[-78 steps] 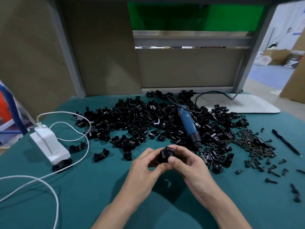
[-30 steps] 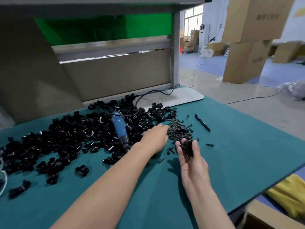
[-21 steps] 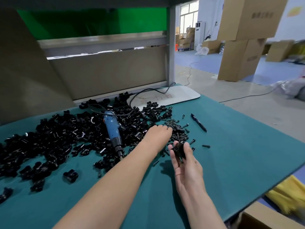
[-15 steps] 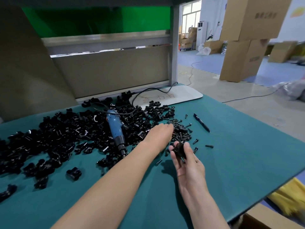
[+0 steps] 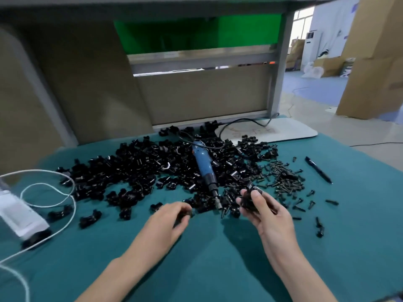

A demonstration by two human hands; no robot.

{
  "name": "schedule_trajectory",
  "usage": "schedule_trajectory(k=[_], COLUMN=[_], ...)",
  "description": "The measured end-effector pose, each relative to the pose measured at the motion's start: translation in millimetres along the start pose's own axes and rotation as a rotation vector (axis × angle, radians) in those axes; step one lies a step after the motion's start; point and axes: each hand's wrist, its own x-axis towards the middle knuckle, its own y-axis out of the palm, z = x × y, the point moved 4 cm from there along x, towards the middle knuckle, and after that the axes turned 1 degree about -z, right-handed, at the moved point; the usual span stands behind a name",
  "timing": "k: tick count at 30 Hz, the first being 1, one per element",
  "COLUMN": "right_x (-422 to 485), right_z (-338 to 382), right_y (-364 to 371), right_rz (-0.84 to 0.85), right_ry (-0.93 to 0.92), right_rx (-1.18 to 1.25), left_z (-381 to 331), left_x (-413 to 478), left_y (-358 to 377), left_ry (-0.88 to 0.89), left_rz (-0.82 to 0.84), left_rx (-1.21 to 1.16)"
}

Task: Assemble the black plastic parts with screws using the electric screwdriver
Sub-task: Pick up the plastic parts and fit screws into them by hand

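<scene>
One black part [image 5: 248,199] — gripped by right hand [image 5: 268,216] | left hand [image 5: 168,223] pinches small piece [image 5: 192,212]

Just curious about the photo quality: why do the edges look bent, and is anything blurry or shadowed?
Head view: the wide lens bows the bench posts; everything is slightly smeared, the left hand and white charger most; the right hand, holding a black part, casts a soft shadow on the green cloth.
</scene>
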Motion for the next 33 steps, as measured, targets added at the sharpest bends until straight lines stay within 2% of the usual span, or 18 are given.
schedule_trajectory(k=[6,9,12,19,26,28,33], right_x=[-10.9,-10.5,-8.7,-8.5,-10.5,-10.2,-9.1], right_z=[-44.9,-61.3,-66.3,-66.2,-67.2,-68.2,-67.6], right_y=[80.7,97.8,99.2,99.1,100.7,99.4,96.7], right_rz=[0.244,0.310,0.346,0.381,0.447,0.453,0.429], right_ry=[0.080,0.106,0.118,0.181,0.204,0.194,0.159], right_rx=[-0.086,-0.141,-0.205,-0.207,-0.215,-0.216,-0.238], left_z=[9.4,17.6,27.7,25.6,19.5,22.8,27.1], left_x=[-18.3,-20.4,-22.0,-18.5,-23.7,-22.1,-18.0], left_y=[-4.9,-12.1,-13.6,-15.8,-14.1,-14.1,-20.9], left_ry=[0.086,0.028,-0.038,-0.087,-0.055,-0.129,-0.268], left_rz=[-0.036,-0.132,-0.155,-0.206,-0.181,-0.205,-0.332], left_rx=[0.059,-0.026,-0.164,-0.319,-0.223,-0.326,-0.822])
